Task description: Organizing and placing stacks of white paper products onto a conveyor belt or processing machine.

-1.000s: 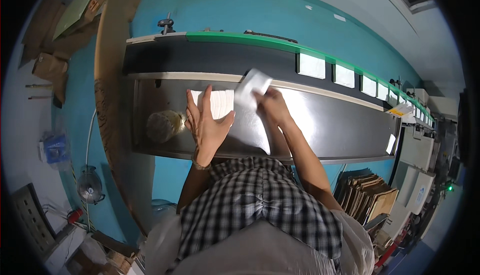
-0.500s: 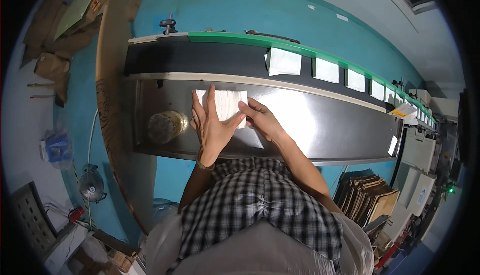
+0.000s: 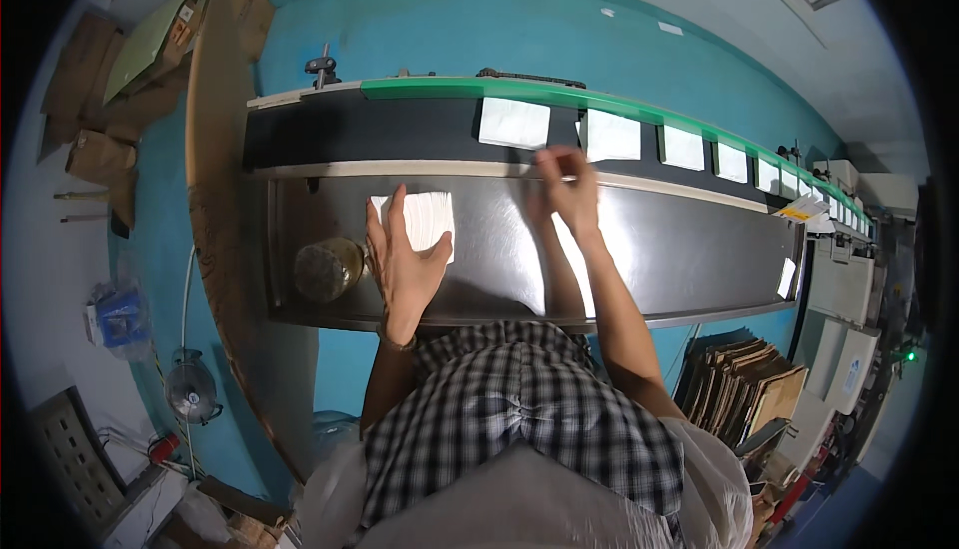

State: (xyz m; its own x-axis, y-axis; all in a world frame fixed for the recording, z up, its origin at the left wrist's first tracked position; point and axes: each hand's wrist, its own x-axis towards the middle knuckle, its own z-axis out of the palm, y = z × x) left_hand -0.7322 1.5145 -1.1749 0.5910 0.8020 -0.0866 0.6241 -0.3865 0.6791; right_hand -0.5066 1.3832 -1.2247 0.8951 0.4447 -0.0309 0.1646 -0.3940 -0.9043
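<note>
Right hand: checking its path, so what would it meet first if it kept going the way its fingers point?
Probably the black conveyor belt just past the steel table's far edge, near the gap between two white paper sheets; the right hand looks empty, though depth is unclear.

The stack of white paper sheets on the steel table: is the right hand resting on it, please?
No, the left hand rests on the stack of white paper sheets; the right hand is apart, near the belt.

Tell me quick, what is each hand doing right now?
Left hand: open, flat on the stack of white sheets.
Right hand: fingers loosely bent, holding nothing, at the belt edge.
</note>
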